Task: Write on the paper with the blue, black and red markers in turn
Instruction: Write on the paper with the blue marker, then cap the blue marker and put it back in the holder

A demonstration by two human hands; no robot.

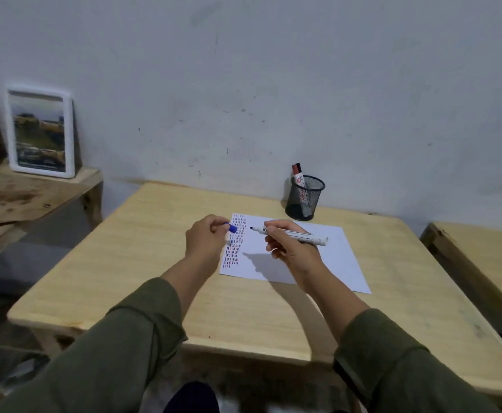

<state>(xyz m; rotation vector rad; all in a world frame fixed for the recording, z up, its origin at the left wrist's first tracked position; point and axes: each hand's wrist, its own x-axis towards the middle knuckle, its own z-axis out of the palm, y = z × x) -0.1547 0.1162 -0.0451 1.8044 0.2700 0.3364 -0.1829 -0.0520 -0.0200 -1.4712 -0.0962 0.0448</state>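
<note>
Above the white sheet of paper [297,251], lying flat on the pale wooden table [154,293]: a white-barrelled blue marker [291,234], uncapped, tip bare and aimed left, just clear of the columns of short blue, black and red dashes [236,242]. Gripped mid-barrel by the right hand [288,247], fingers curled round it. Pinched in the left hand [206,238]: the small blue cap [232,227], right over the dashes. Back by the wall, a black mesh pen cup [304,198] with a red-capped marker [298,175] standing inside; black marker not told apart. Judged risks: stray blue dot if the tip dips early; smudged dashes if the left hand drags across fresh ink; paper sliding, unpinned; dry tip if left uncapped.
</note>
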